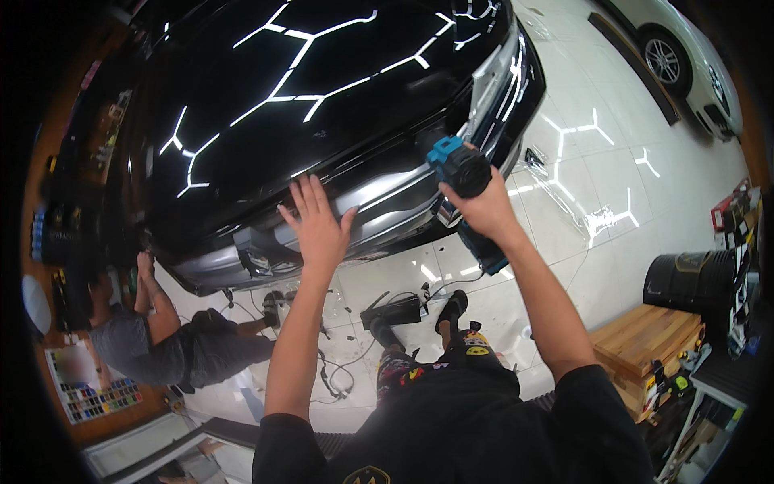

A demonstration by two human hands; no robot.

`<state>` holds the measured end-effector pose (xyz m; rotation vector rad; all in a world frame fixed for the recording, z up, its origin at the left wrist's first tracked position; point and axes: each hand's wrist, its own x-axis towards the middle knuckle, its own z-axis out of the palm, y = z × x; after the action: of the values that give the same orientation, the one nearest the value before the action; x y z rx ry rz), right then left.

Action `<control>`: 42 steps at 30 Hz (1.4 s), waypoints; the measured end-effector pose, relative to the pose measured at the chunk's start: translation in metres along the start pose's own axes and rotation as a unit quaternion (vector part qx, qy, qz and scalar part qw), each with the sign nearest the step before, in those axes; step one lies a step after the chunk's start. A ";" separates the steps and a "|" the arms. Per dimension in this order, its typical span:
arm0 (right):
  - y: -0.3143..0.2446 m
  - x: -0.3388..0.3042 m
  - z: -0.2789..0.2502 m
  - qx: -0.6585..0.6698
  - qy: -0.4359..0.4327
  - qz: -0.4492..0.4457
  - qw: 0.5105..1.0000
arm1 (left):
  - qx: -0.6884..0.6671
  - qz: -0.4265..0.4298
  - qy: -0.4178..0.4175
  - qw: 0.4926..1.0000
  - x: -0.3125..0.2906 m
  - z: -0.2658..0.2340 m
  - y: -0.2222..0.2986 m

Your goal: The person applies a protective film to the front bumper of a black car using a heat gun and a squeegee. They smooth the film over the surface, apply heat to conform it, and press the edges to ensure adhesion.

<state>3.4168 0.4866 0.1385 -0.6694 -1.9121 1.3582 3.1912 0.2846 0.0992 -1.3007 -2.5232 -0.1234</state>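
Note:
My left hand (320, 227) lies with fingers spread on the front edge of a black car (234, 73), where the glossy hood meets the silver-grey front trim (379, 189). Wrapped in my right hand (489, 214) is a teal and black cordless drill (461, 164). Its front end points at the gap under the hood edge, beside the headlight (493, 81). The drill's tip is hidden by its own body and the shadow there. Its dark battery base hangs below my grip.
At the left a person in grey (153, 335) crouches by the car's corner, hands near its side. Cables (343, 375) and a black box (391, 310) lie on the tiles by my feet. Crumpled clear film (597, 218), a wooden box (645, 343) and a black drum (685, 278) are to the right.

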 end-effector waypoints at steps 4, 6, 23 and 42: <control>-0.030 -0.014 0.039 0.007 -0.053 0.022 0.998 | -0.018 0.003 0.002 1.000 0.003 -0.001 -0.001; -0.037 -0.017 0.057 0.000 -0.052 0.036 0.998 | -0.031 0.012 0.013 0.999 0.004 -0.004 -0.003; -0.087 -0.075 0.183 -0.049 0.021 0.097 0.994 | -0.313 0.038 0.035 0.948 -0.070 -0.052 -0.122; -0.109 -0.098 0.303 -0.199 0.076 0.031 0.977 | -0.377 -0.092 0.018 0.921 -0.128 -0.015 -0.262</control>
<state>3.2415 0.1994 0.1525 -1.0028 -2.0676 0.9318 3.0526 0.0279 0.0907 -1.2465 -2.6484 -1.2510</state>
